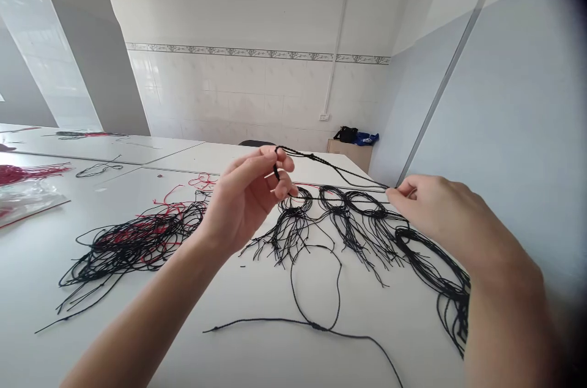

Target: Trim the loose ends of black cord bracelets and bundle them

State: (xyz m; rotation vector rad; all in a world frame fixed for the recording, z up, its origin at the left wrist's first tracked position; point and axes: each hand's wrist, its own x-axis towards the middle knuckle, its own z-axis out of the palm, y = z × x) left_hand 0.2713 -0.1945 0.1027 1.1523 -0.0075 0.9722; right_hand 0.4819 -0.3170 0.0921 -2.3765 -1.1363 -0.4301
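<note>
A black braided cord (337, 167) with a small knot stretches in the air between my hands. My left hand (252, 192) is closed on its left end, with the cord looped over the fingertips. At the cord's right end, my right hand (428, 198) pinches it between thumb and fingers. Below them on the table, a single black cord (316, 325) forms a loop with two long tails. Behind it lie tied black cord bundles (338, 209), and another bundle (426, 266) is partly hidden by my right forearm.
A tangled heap of black and red cords (137, 238) covers the table's left part. Farther left are red cords (30, 174) and a clear plastic bag (32, 200). A cabinet (360, 156) bearing dark and blue items stands by the back wall.
</note>
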